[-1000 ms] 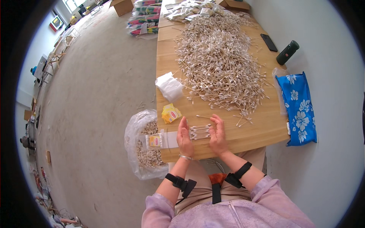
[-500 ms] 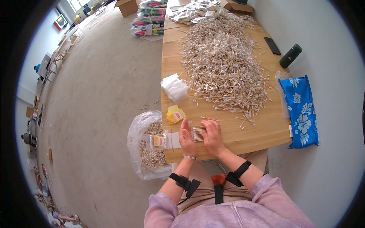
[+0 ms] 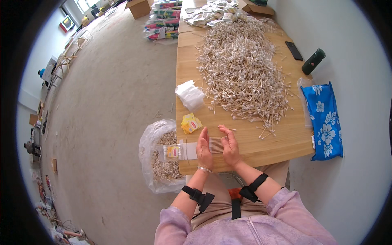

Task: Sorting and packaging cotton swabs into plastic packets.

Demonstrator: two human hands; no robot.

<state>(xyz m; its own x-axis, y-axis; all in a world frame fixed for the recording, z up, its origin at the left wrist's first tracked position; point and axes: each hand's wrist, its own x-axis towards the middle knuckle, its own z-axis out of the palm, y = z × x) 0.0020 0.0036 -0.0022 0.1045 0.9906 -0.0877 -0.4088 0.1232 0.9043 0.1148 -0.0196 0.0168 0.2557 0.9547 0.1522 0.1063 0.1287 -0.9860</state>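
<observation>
A neat row of cotton swabs (image 3: 216,145) lies on the wooden table (image 3: 281,145) between my two hands. My left hand (image 3: 203,149) stands on edge at the left ends of the swabs, fingers stretched upward and together. Facing it at the right ends is my right hand (image 3: 230,146), its fingers extended and the palm turned inward. A loose swab lies just beyond the right fingertips. Left of my left hand is a flat clear bag (image 3: 189,150). Beside that, a filled pack of swabs with a yellow card (image 3: 173,152) juts over the table's left edge.
A large heap of swabs (image 3: 245,69) covers the table's middle. Yellow cards (image 3: 190,123) and clear bags (image 3: 190,95) lie at its left edge. A plastic sack of swabs (image 3: 161,163) stands below. To the right are a phone (image 3: 293,50), dark bottle (image 3: 313,61) and blue floral pack (image 3: 325,120).
My right hand has shifted slightly right, and its fingers have straightened from lying over the swabs to standing at their ends. More of the row shows. My left hand stays nearly in place.
</observation>
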